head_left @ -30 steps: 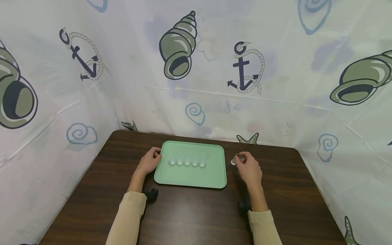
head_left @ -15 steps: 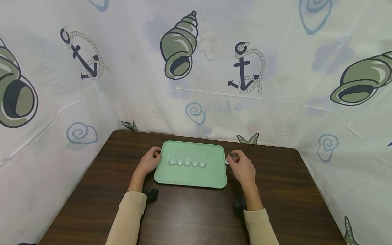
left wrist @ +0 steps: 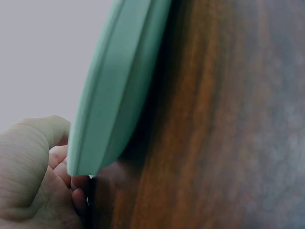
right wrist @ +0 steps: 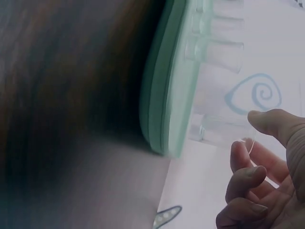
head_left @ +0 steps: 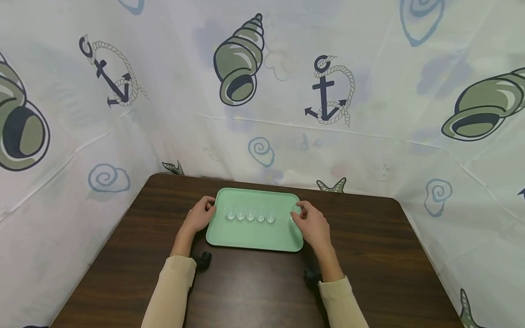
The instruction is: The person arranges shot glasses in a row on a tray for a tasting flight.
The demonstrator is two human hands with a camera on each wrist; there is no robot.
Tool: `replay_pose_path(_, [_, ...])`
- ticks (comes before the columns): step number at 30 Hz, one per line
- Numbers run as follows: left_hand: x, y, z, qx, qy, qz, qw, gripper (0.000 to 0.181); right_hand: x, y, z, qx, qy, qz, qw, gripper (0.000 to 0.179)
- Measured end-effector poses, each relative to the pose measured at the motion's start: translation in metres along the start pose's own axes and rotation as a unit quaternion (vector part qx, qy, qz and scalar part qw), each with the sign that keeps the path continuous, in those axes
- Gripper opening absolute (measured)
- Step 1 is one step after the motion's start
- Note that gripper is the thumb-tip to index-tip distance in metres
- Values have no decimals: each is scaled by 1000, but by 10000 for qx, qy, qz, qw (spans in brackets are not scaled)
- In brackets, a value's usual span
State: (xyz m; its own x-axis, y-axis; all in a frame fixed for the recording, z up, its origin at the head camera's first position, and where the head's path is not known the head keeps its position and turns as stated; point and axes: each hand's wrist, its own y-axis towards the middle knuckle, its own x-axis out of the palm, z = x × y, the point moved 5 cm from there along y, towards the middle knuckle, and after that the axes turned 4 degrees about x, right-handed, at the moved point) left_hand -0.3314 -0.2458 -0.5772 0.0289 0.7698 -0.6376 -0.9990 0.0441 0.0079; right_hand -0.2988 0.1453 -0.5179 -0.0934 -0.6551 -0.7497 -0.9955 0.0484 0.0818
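A pale green tray (head_left: pixel 254 239) lies on the dark wooden table. Several small clear shot glasses (head_left: pixel 250 216) stand upright in a row across its middle. My left hand (head_left: pixel 199 215) grips the tray's left edge, thumb and fingers at the rim (left wrist: pixel 76 162). Over the tray's right side, my right hand (head_left: pixel 313 225) pinches one more clear shot glass (right wrist: pixel 224 131) near its top rim between thumb and fingers. That glass is upright, its base close to the tray surface, in line with the row. In the head view the fingers partly hide it.
Brown wood table (head_left: pixel 254 287) surrounds the tray on all sides. Behind and beside it hangs a white cloth (head_left: pixel 287 100) printed with shells and anchors. Black wrist cameras (head_left: pixel 203 261) sit under the forearms.
My right hand has moved left with the shot glass, from beside the tray to above its right side. The left hand, the tray and the row of glasses have stayed put.
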Motion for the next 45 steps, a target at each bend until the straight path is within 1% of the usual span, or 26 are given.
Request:
replay_pose_path(7, [0, -1, 2, 65, 4, -5, 10000, 41, 8, -2, -12, -175, 52, -249, 9995, 41])
replay_pose_path(16, [-5, -3, 3, 90, 24, 39, 9999, 41, 17, -2, -24, -283, 45, -294, 9992, 38])
replay_pose_path(23, [-2, -3, 5, 93, -36, 0, 10000, 41, 21, -2, -23, -189, -110, -389, 9990, 37])
replay_pose_path(32, [0, -4, 12, 87, -2, -58, 9999, 42, 22, -4, -17, -156, -73, -418, 9990, 37])
replay_pose_path(40, [0, -6, 12, 82, -49, -85, 9999, 42, 24, -3, -16, -196, 99, -600, 9980, 39])
replay_pose_path(45, [1, -6, 12, 20, -90, -87, 9999, 43, 23, -1, -15, -176, 40, -693, 9974, 41])
